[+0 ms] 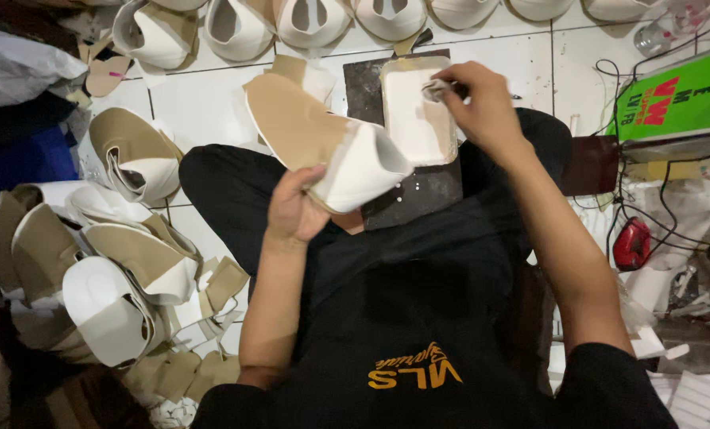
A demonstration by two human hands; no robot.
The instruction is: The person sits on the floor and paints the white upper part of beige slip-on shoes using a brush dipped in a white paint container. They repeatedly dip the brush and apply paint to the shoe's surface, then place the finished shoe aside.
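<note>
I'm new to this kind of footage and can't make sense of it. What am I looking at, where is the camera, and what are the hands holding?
There is no machine here: a person sits on a white tiled floor, and the single picture comes from a camera on their head, looking down at their own lap and hands. The left hand holds a white and tan shoe upper by its white end. The right hand pinches a small grey wad over a shallow white tray resting on a dark board across the legs. A heap of similar shoe uppers lies at the left of the picture, a row of them along the top, and a green box and cables at the right.
</note>
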